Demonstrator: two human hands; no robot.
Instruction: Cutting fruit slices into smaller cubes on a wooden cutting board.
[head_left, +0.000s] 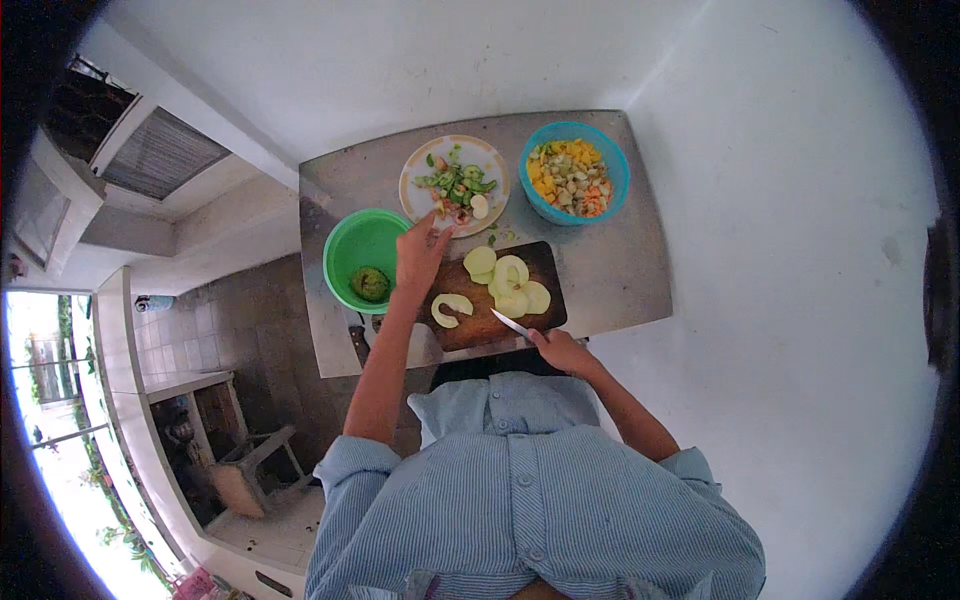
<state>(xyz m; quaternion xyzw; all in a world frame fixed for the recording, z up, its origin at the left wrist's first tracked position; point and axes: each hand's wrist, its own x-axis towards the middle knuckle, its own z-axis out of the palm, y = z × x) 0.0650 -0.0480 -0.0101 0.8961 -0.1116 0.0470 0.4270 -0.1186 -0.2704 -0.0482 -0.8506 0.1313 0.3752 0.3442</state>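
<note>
My left hand (421, 255) is over the near rim of a white plate (411, 196) with a patterned border. Its thumb and forefinger are apart, beside green peelings (463, 182) and pale scraps. In my right hand (564, 351) is a small knife (511, 324), its blade pointing left over the near edge of a dark wooden cutting board (480, 328). Pale green vegetable slices (511, 289) overlap on the board's right part. Apart from them, at the left, lies a C-shaped slice (444, 319) with its centre cut out.
A green plastic bowl (346, 247) holds a rough green vegetable (370, 284). At the back right, a blue bowl (531, 196) contains diced yellow, pale and orange pieces. A dark-handled knife (359, 343) lies near the table's front left. White walls (480, 67) border the metal-topped table (622, 277).
</note>
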